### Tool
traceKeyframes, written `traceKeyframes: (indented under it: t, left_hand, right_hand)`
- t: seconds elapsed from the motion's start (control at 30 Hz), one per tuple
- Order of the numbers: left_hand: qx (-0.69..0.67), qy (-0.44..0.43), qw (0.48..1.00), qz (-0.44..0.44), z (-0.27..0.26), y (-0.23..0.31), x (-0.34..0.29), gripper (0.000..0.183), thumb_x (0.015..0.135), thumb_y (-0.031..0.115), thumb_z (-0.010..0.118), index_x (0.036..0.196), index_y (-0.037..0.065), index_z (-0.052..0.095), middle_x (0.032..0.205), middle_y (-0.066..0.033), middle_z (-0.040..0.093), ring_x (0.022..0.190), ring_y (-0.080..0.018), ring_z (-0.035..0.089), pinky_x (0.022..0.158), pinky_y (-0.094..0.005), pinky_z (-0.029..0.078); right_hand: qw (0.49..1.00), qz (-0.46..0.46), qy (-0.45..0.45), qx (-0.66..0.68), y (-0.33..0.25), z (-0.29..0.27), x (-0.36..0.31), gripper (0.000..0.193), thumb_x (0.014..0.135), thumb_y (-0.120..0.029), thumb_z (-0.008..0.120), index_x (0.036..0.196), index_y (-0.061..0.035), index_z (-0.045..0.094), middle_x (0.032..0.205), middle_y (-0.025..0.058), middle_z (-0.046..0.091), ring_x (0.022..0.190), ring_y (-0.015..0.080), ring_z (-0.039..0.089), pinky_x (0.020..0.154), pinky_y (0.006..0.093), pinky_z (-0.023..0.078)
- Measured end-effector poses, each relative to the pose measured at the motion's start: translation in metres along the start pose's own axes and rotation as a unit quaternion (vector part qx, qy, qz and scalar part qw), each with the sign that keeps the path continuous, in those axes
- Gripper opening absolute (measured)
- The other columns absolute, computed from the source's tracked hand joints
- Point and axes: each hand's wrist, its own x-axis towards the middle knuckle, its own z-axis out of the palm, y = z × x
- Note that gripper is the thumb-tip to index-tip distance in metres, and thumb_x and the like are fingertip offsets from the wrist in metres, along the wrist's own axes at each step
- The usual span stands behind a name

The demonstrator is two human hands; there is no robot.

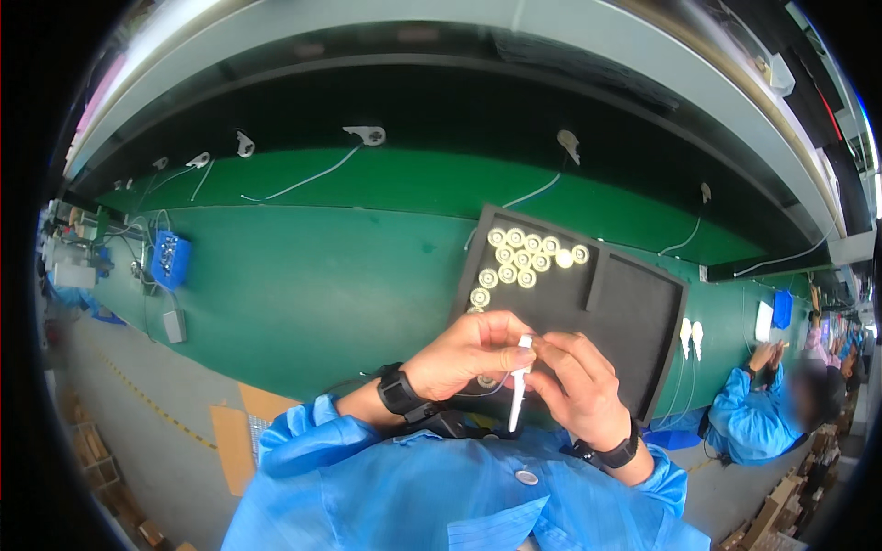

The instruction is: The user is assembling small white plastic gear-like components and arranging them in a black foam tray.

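Both hands meet over the near edge of a black tray (634,321). Between the thumb and fingers of my left hand (469,356) is the upper end of a slim white plastic part (517,399), its narrow end pointing down toward my body. The bent fingers of my right hand (581,384) close on the same part from the other side. A thin cable runs beneath my left hand near the part. Several round, pale cream pieces with dark centres (524,257) lie in the tray's left compartment, some partly covered by my hands.
White parts with trailing cables (370,136) hang along the far ledge. Two more white parts (691,338) lie right of the tray. A blue bin (171,260) stands at the far left of the green table (322,266). At right, a person (758,418) in blue works.
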Motion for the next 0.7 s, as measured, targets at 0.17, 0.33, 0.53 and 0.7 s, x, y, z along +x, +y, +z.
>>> traceKeyframes:
  t: [0.17, 0.33, 0.53, 0.7]
  left_hand:
    - [-0.1, 0.018, 0.99, 0.097, -0.021, 0.011, 0.022, 0.04, 0.097, 0.028, 0.051, 0.127, 0.0, 0.049, 0.124, -0.0189, 0.058, 0.106, -0.0325, 0.062, 0.09, -0.0396, 0.052]
    - [-0.024, 0.091, 0.96, 0.263, -0.089, 0.089, 0.07, 0.036, 0.096, 0.03, 0.053, 0.115, -0.001, 0.056, 0.11, -0.0155, 0.064, 0.091, -0.0234, 0.065, 0.085, -0.0379, 0.054]
    - [0.131, 0.346, 0.892, 0.26, -0.246, 0.16, 0.169, 0.034, 0.095, 0.027, 0.054, 0.112, -0.003, 0.056, 0.093, -0.0114, 0.064, 0.075, -0.0225, 0.066, 0.06, -0.0331, 0.059]
    - [0.412, 0.477, 0.748, 0.21, -0.368, 0.151, 0.235, 0.032, 0.083, 0.027, 0.065, 0.103, 0.001, 0.065, 0.099, -0.0183, 0.066, 0.085, -0.0306, 0.067, 0.07, -0.0401, 0.055]
  right_hand:
    - [0.962, 0.212, 0.028, 0.17, 0.01, 0.011, 0.0, 0.081, 0.08, -0.019, 0.075, 0.145, -0.0026, 0.03, 0.143, 0.02, 0.04, 0.128, 0.0305, 0.046, 0.1, 0.0393, 0.043]
    - [0.87, 0.288, -0.066, 0.396, 0.02, 0.06, -0.018, 0.069, 0.087, -0.017, 0.067, 0.144, -0.0023, 0.03, 0.136, 0.016, 0.049, 0.123, 0.0236, 0.051, 0.097, 0.0366, 0.044]
    - [0.905, 0.32, -0.042, 0.278, 0.035, 0.061, -0.022, 0.039, 0.087, -0.013, 0.067, 0.122, 0.0008, 0.056, 0.111, 0.016, 0.065, 0.102, 0.0245, 0.064, 0.083, 0.0346, 0.052]
    - [0.95, 0.299, -0.058, 0.067, 0.047, 0.065, -0.027, 0.033, 0.083, -0.01, 0.068, 0.111, 0.0031, 0.06, 0.101, 0.0207, 0.064, 0.09, 0.0335, 0.064, 0.078, 0.038, 0.053]
